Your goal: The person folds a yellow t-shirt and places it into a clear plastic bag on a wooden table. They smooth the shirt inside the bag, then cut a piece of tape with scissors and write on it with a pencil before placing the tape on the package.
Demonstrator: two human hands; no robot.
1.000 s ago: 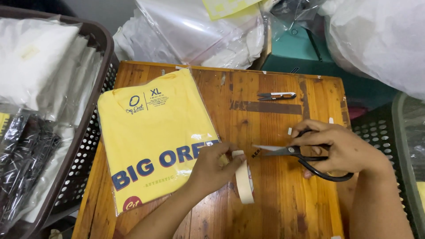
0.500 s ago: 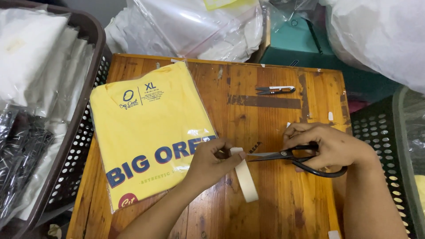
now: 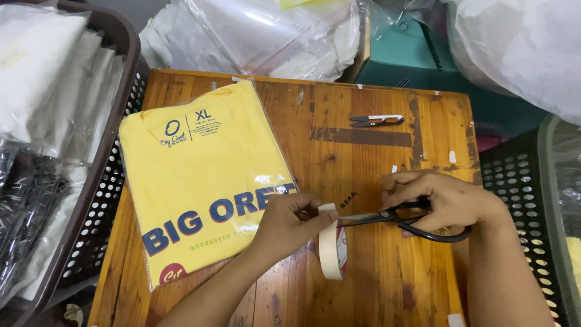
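Note:
My left hand [image 3: 289,221] pinches the loose end of a cream tape roll [image 3: 331,249] that hangs just above the wooden table [image 3: 363,91]. My right hand [image 3: 445,201] grips black-handled scissors [image 3: 404,218], whose blades point left and meet the tape strip next to my left fingers. A folded yellow T-shirt [image 3: 203,175] in a clear plastic bag lies flat on the table's left half, its edge under my left hand.
Small thread snips [image 3: 376,120] lie at the table's far side. A dark perforated basket [image 3: 91,200] with bagged white garments stands to the left, another basket [image 3: 520,200] to the right. Plastic bags [image 3: 260,33] and a teal box [image 3: 411,57] sit behind.
The scissors have slid left until their blades reach the tape strip. My left hand and the roll stayed almost in place.

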